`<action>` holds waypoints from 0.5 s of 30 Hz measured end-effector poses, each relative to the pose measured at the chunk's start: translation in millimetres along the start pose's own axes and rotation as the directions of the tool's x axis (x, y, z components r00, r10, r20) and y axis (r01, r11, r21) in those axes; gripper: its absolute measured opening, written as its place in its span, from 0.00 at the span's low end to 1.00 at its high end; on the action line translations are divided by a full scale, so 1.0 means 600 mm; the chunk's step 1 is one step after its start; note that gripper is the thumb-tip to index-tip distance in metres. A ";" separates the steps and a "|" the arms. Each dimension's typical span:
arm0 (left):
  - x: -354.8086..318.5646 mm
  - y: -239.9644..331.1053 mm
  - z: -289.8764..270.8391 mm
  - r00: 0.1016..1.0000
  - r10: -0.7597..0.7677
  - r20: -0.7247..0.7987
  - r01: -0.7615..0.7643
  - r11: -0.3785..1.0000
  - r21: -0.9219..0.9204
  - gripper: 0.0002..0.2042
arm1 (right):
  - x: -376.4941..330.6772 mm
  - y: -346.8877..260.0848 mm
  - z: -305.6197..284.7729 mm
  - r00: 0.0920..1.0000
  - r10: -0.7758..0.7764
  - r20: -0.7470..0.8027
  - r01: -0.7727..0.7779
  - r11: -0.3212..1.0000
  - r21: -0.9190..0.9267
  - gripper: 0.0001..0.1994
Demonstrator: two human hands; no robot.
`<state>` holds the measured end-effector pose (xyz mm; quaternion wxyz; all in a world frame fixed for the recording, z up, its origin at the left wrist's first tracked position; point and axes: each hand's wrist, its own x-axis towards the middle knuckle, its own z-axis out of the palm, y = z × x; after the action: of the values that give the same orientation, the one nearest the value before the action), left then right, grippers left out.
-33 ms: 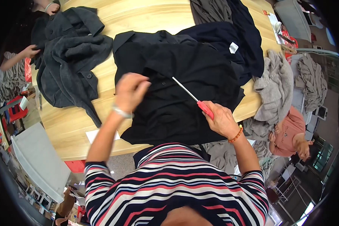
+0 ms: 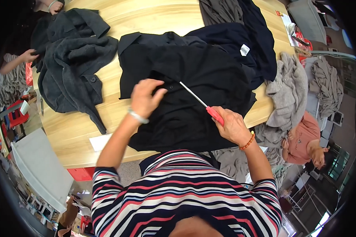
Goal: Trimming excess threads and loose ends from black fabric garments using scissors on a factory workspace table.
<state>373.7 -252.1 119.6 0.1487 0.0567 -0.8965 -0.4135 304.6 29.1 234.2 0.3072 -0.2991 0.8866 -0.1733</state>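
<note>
A black garment lies spread over the table directly in front of me, with a small dark button near its middle. My left hand is over the garment just left of that button, open, its thumb and fingers apart. My right hand is closed round the red handle of a tool with a long, thin, straight metal shaft. The shaft slants up and left, its tip above the cloth close to the button. I cannot tell whether the tip touches the fabric.
The wooden table holds a dark grey buttoned garment at left, where another person's hand touches it. A navy garment lies beyond; a light grey knit hangs at the right edge. A person in pink is at right.
My left hand has moved right and slightly down, nearer the button, and its fingers look more spread. My right hand and the tool have hardly moved.
</note>
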 end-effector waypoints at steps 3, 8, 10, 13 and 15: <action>-0.015 -0.006 0.086 0.994 -0.112 -0.005 0.112 0.994 -0.016 0.10 | -0.010 0.006 -0.002 1.000 -0.008 0.029 0.008 1.000 -0.005 0.13; -0.026 -0.005 0.110 0.994 -0.099 -0.047 0.092 0.986 -0.139 0.06 | -0.022 0.017 0.005 0.995 0.006 0.099 0.001 0.997 -0.072 0.12; -0.034 -0.002 0.118 0.995 -0.056 -0.089 0.046 0.993 -0.109 0.06 | -0.024 0.012 0.003 0.993 -0.002 0.121 0.016 0.993 -0.114 0.12; -0.047 -0.016 0.127 0.988 -0.014 -0.156 -0.001 0.996 -0.091 0.07 | -0.023 -0.004 -0.009 0.982 0.012 0.186 0.021 0.985 -0.174 0.12; -0.058 -0.023 0.130 0.983 0.006 -0.181 -0.019 0.998 -0.068 0.07 | -0.021 -0.011 -0.010 0.972 0.032 0.233 0.014 0.981 -0.195 0.14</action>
<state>381.9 -196.6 53.8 0.2339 0.0831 -0.8647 -0.4366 311.2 33.0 247.4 0.3801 -0.3423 0.8580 -0.0473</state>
